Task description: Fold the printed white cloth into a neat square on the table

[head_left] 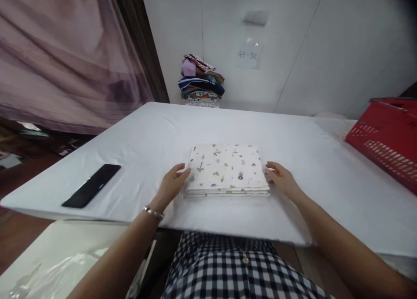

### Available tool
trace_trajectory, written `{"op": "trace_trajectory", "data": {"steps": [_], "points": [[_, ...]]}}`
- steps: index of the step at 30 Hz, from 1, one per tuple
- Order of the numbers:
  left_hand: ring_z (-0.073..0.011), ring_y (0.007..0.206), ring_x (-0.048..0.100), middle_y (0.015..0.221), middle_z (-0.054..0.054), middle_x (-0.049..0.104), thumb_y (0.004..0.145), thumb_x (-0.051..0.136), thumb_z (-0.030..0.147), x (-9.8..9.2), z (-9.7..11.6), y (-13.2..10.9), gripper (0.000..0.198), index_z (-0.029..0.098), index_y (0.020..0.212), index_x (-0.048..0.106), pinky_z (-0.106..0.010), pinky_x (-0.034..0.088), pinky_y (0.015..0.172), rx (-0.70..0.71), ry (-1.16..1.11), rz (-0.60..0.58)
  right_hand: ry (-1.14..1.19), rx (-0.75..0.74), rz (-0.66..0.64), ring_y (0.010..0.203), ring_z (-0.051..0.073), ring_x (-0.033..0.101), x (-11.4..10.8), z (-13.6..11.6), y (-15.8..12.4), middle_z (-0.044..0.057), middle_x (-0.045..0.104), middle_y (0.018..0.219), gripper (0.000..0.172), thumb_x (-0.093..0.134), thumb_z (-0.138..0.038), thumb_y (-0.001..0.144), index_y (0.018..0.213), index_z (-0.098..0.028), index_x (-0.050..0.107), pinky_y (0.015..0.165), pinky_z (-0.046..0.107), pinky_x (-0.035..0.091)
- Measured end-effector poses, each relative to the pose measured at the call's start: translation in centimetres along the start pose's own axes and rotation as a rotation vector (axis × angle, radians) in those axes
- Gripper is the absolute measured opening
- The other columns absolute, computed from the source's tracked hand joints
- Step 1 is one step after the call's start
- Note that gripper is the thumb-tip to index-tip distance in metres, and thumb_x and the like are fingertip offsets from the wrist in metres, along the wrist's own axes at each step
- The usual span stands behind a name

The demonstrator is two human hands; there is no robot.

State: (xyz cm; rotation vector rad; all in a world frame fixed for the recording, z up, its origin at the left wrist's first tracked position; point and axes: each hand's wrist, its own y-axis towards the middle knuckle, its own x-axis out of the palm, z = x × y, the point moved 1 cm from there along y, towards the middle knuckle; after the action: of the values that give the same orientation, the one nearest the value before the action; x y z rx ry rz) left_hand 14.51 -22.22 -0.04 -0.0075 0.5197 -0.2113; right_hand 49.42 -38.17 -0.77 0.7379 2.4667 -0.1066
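Observation:
A white cloth (228, 166) with small printed figures lies folded into a flat, layered rectangle on the white-covered table. At its left edge is my left hand (172, 182), fingers apart and curved toward the cloth, a silver bracelet on the wrist. My right hand (282, 179) is beside the right edge, its fingers also apart and pointing inward. Both hands hold nothing; whether the fingertips touch the cloth's edges is hard to tell.
A black flat object (91, 186) lies on the table (156, 129) at the left. A red basket (387, 138) stands at the right edge. Behind the table is a stack of folded clothes (202, 81). Clear plastic (65, 273) lies on a white surface at lower left.

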Motion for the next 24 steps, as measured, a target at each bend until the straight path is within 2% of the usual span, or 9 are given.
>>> {"op": "trace_trajectory", "data": {"steps": [2,4,7,9,11,14,17,21,24], "points": [[-0.0206,0.088,0.061,0.109,-0.012,0.062,0.073,0.06,0.048,0.3,0.5,1.5,0.056,0.017,0.119,0.052,-0.029,0.049,0.067,-0.118,-0.055,-0.039,0.144,0.119,-0.083,0.073,0.021,0.066,0.3,-0.2,1.6,0.012,0.066,0.104,0.054,0.057,-0.041,0.078,0.127,-0.02,0.047,0.057,0.034,0.056],[-0.0202,0.085,0.062,0.108,-0.013,0.063,0.071,0.063,0.047,0.6,1.3,2.7,0.061,0.014,0.121,0.049,-0.028,0.049,0.064,-0.214,-0.136,-0.055,0.222,0.201,-0.152,0.069,0.021,0.067,0.7,-0.6,2.8,0.014,0.067,0.102,0.066,0.059,-0.042,0.077,0.135,-0.019,0.036,0.055,0.034,0.055],[-0.0203,0.081,0.063,0.098,-0.013,0.066,0.069,0.066,0.045,1.2,2.4,3.8,0.055,0.012,0.111,0.056,-0.029,0.05,0.064,-0.347,-0.317,-0.232,0.239,0.286,-0.217,0.076,0.024,0.067,1.4,-1.3,4.0,0.018,0.064,0.11,0.081,0.064,-0.043,0.074,0.14,-0.017,0.027,0.059,0.036,0.055],[-0.0209,0.081,0.063,0.093,-0.013,0.067,0.068,0.067,0.043,1.6,2.9,4.3,0.045,0.012,0.1,0.061,-0.03,0.052,0.067,-0.396,-0.432,-0.392,0.261,0.317,-0.26,0.084,0.026,0.066,1.7,-1.7,4.3,0.02,0.062,0.113,0.083,0.065,-0.044,0.073,0.14,-0.015,0.027,0.064,0.038,0.055],[-0.0217,0.081,0.064,0.09,-0.013,0.068,0.067,0.069,0.04,2.0,3.1,4.7,0.038,0.013,0.093,0.063,-0.031,0.053,0.069,-0.405,-0.478,-0.444,0.301,0.335,-0.315,0.089,0.026,0.065,1.8,-2.0,4.3,0.021,0.061,0.114,0.078,0.063,-0.046,0.074,0.138,-0.013,0.032,0.069,0.039,0.055],[-0.0228,0.08,0.065,0.092,-0.012,0.068,0.065,0.071,0.036,2.3,3.3,5.1,0.037,0.014,0.094,0.061,-0.033,0.054,0.066,-0.341,-0.446,-0.349,0.362,0.346,-0.377,0.094,0.025,0.063,1.8,-2.4,4.1,0.019,0.06,0.116,0.072,0.061,-0.043,0.076,0.136,-0.014,0.034,0.074,0.04,0.053],[-0.0228,0.082,0.065,0.099,-0.012,0.066,0.066,0.071,0.034,2.3,3.8,5.1,0.043,0.017,0.103,0.057,-0.033,0.054,0.065,-0.27,-0.445,-0.262,0.421,0.337,-0.368,0.094,0.025,0.063,1.8,-2.8,4.1,0.016,0.062,0.113,0.074,0.064,-0.037,0.074,0.138,-0.018,0.031,0.076,0.041,0.053],[-0.0199,0.081,0.064,0.1,-0.01,0.065,0.069,0.069,0.029,1.9,5.6,5.9,0.046,0.016,0.111,0.054,-0.031,0.053,0.068,-0.124,-0.506,-0.204,0.514,0.24,-0.216,0.092,0.025,0.063,1.5,-3.7,5.5,0.012,0.065,0.106,0.082,0.067,-0.03,0.069,0.14,-0.022,0.026,0.076,0.04,0.052],[-0.0171,0.078,0.064,0.097,-0.008,0.066,0.072,0.066,0.027,1.9,6.6,8.0,0.046,0.017,0.114,0.052,-0.03,0.052,0.071,0.022,-0.583,-0.133,0.524,0.114,-0.092,0.09,0.023,0.063,1.2,-4.1,7.5,0.01,0.062,0.111,0.084,0.068,-0.029,0.066,0.14,-0.027,0.027,0.074,0.037,0.051]]}}
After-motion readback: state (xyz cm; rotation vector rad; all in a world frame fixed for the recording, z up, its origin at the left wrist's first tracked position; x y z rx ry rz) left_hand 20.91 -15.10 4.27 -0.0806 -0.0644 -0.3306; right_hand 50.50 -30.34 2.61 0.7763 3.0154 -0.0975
